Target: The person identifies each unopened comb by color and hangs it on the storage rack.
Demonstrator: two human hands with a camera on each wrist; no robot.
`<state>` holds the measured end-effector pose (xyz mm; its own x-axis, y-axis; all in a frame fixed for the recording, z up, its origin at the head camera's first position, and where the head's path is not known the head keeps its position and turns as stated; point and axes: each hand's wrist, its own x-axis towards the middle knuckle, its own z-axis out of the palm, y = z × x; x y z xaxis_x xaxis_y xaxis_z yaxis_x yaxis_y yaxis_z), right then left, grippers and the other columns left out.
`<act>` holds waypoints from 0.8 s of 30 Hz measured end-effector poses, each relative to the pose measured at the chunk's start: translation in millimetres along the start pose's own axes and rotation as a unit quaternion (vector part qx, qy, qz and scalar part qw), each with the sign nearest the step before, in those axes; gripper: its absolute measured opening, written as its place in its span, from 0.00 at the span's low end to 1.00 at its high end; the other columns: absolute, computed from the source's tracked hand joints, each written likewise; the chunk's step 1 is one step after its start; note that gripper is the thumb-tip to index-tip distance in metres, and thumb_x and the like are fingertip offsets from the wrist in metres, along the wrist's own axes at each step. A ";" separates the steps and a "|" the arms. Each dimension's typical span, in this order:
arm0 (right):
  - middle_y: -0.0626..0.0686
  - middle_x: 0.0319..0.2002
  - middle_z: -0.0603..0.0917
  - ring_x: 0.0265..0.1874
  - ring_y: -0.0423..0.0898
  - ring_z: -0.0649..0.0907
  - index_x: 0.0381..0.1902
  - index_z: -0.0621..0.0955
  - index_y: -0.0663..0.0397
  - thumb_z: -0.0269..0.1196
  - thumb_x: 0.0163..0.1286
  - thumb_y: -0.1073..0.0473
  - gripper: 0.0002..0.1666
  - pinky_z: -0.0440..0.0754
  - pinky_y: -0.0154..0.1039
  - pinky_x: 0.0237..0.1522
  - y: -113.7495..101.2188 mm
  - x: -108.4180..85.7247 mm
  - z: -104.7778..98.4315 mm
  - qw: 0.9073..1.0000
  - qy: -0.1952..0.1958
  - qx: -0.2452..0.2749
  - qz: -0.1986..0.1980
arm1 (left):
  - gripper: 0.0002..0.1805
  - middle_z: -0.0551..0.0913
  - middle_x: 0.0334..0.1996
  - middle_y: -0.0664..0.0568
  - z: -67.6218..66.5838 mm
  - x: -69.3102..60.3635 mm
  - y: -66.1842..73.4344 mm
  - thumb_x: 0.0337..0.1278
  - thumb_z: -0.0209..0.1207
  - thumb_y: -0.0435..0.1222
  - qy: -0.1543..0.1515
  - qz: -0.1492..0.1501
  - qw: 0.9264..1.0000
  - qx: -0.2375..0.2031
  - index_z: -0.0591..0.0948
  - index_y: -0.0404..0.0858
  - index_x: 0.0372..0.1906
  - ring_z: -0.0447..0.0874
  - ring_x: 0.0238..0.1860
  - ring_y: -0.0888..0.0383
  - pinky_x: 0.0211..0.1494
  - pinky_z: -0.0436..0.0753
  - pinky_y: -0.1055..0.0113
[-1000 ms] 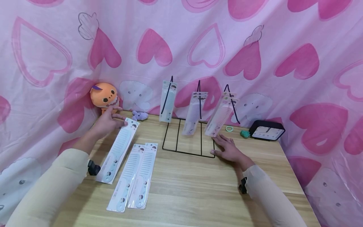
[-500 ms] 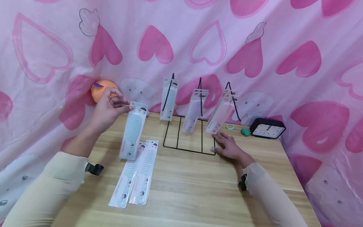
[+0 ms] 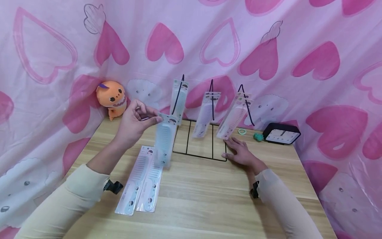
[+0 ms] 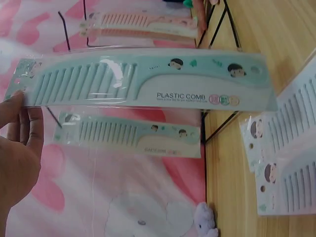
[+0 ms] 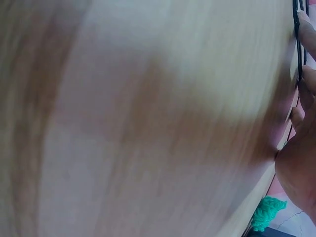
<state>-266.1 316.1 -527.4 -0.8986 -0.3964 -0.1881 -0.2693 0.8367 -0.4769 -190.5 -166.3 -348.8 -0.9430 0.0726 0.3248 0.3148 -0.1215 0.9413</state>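
Observation:
My left hand [image 3: 135, 124] pinches the top end of a packaged green plastic comb [image 4: 143, 81], which hangs upright in front of the rack's left hook. On that hook hangs another packaged green comb [image 4: 128, 133]. The black wire rack [image 3: 199, 156] carries packaged purple combs [image 3: 204, 116] on its middle hook and packaged pink combs [image 3: 234, 118] on its right one. My right hand [image 3: 240, 152] rests at the right edge of the rack's base, fingers extended. Two packaged combs [image 3: 135, 182] lie side by side on the table, partly behind the held one.
An orange plush toy [image 3: 111, 98] sits at the back left of the wooden table [image 3: 203, 205]. At the back right are a pale green ring [image 3: 242, 131], a green yarn-like bundle [image 3: 258, 136] and a black clock [image 3: 282, 133]. A heart-patterned curtain hangs behind.
My left hand has lifted the packaged comb off the table and carried it right, to just before the left hook. My right hand has stayed at the rack.

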 end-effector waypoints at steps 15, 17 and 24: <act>0.57 0.91 0.55 0.92 0.65 0.45 0.91 0.59 0.42 0.68 0.78 0.32 0.54 0.31 0.76 0.87 -2.6 -1.9 -0.3 1.000 0.001 0.007 0.004 | 0.24 0.95 0.43 0.62 14.9 10.1 -6.5 0.69 0.74 0.29 0.034 -0.015 0.998 0.049 0.65 0.45 0.38 0.96 0.45 0.62 0.48 0.92 0.74; 0.57 0.91 0.54 0.92 0.65 0.45 0.91 0.59 0.42 0.68 0.78 0.32 0.55 0.31 0.76 0.87 -3.0 -1.4 0.4 1.000 0.000 0.007 0.005 | 0.25 0.95 0.42 0.62 15.8 11.9 -7.8 0.69 0.74 0.29 0.033 -0.011 0.998 0.044 0.65 0.45 0.38 0.95 0.45 0.62 0.47 0.91 0.75; 0.57 0.92 0.54 0.92 0.64 0.45 0.91 0.58 0.41 0.67 0.78 0.31 0.55 0.30 0.75 0.88 -2.6 -0.7 0.3 1.000 -0.003 0.004 0.009 | 0.25 0.95 0.42 0.61 18.4 26.9 -16.5 0.68 0.74 0.30 0.042 -0.012 0.998 0.037 0.65 0.45 0.37 0.94 0.46 0.61 0.46 0.89 0.76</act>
<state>-264.7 314.0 -526.3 -0.9014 -0.3830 -0.2018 -0.2497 0.8408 -0.4804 -219.1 -144.1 -354.0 -0.9551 -0.0090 0.2962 0.2963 -0.0478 0.9539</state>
